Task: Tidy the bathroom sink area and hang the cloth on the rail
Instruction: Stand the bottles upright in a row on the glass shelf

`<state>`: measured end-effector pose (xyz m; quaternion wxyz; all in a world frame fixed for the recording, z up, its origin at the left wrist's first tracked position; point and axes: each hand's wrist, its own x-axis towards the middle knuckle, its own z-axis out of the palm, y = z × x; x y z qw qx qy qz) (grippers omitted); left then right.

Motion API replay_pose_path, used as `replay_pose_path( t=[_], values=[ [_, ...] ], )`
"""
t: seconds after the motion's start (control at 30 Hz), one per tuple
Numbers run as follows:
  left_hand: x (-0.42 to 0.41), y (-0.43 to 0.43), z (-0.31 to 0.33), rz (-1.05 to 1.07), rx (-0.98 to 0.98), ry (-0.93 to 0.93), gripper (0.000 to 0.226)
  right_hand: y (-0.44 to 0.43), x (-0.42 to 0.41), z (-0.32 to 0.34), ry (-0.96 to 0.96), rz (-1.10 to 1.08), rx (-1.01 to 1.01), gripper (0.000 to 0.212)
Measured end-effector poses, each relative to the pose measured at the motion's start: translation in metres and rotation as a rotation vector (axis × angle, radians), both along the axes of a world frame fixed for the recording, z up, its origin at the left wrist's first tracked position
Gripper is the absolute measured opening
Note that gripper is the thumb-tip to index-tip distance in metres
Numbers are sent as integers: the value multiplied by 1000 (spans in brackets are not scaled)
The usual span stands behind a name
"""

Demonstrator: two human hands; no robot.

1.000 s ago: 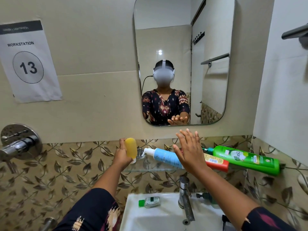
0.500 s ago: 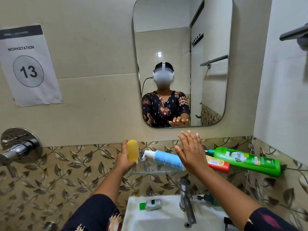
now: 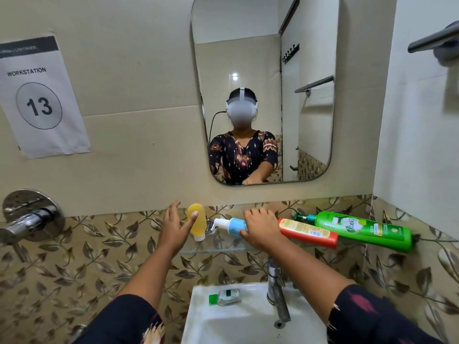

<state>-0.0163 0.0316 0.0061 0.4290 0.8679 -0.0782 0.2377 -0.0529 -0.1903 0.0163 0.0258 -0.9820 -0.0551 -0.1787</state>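
A yellow bottle (image 3: 197, 224) stands cap-down at the left end of the glass shelf (image 3: 223, 247). My left hand (image 3: 173, 229) is beside it with fingers spread, only the thumb tip touching it. My right hand (image 3: 260, 229) is closed over a blue and white pump bottle (image 3: 229, 225) lying on the shelf. To its right a red bottle (image 3: 308, 232) and a green shampoo bottle (image 3: 362, 229) lie on their sides. A metal rail (image 3: 432, 40) juts from the right wall at the top. I see no cloth.
Below the shelf is the white sink (image 3: 198, 326) with its tap (image 3: 275, 291) and a small clear bottle with a green cap (image 3: 226, 296) on its rim. A chrome wall tap (image 3: 29, 219) sticks out at the left. A mirror (image 3: 263, 58) hangs above.
My left hand has set the yellow bottle on the shelf and opened its fingers. My right hand dropped from hovering and closed on the blue bottle.
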Motion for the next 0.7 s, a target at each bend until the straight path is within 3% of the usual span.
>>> replay_pose_path(
  t=[0.43,0.7],
  values=[
    [-10,32,3,73,43,-58,53,13,10,-19,90,-128,-54,55],
    [-10,33,-5,87,69,-27,53,24,11,-10,-142,-147,273,48]
  ],
)
